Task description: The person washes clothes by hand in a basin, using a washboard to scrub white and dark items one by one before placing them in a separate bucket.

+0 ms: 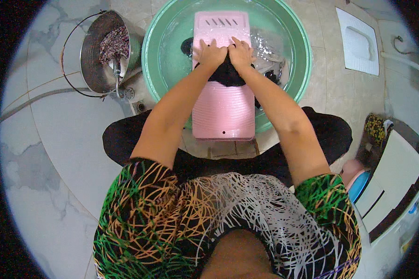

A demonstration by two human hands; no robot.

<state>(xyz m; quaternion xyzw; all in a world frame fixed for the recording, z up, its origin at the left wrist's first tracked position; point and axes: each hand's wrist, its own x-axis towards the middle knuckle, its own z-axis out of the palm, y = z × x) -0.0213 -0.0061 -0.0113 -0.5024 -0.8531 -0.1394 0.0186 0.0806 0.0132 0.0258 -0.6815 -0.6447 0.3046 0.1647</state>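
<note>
A pink ridged washboard [223, 111] leans in a round green plastic basin [302, 66] that holds water. On its ridges lies a wet black cloth [227, 73]. My left hand [211, 54] presses on the board's upper part at the cloth's left edge, fingers spread. Beside it, my right hand [240, 54] rests on the cloth's right edge, its fingers also spread; whether either hand pinches the cloth cannot be told. A light grey garment [269, 48] and dark pieces lie in the water right of the board.
Left of the basin stands a metal bucket [87, 55] with a mop in it, near a floor drain [139, 106]. A white squat toilet [359, 42] is at the upper right. A blue basin [358, 186] and a white panel [391, 174] are at the lower right.
</note>
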